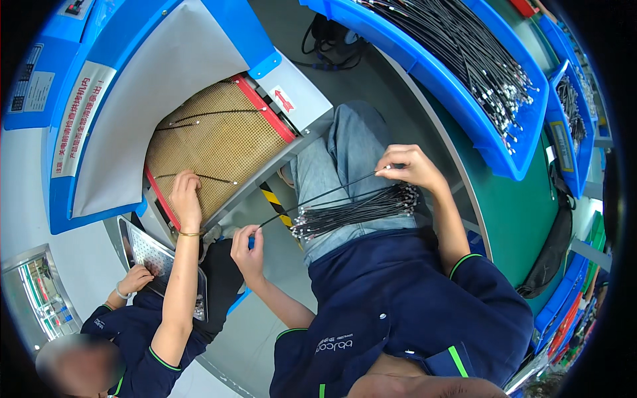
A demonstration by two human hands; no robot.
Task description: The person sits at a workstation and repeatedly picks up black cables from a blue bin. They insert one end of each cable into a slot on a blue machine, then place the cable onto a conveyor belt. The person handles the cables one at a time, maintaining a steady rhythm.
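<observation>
A thin black cable (318, 199) with small end connectors is stretched across my lap. My left hand (249, 257) pinches it near its lower left end, and my right hand (415, 167) pinches the other end between thumb and fingertips. Under it, a thick bundle of similar black cables (358, 213) lies across my thighs, with light connectors gathered at both ends. A few single cables (219, 113) rest apart on the tan mesh conveyor belt (212, 142) at the far left.
At left, a co-worker's hand (186, 199) reaches over the belt of a blue and white machine (159, 73); their other hand touches a metal tray (139, 242). A blue bin (524, 149) full of black cables stands on the green table (504, 205) at right.
</observation>
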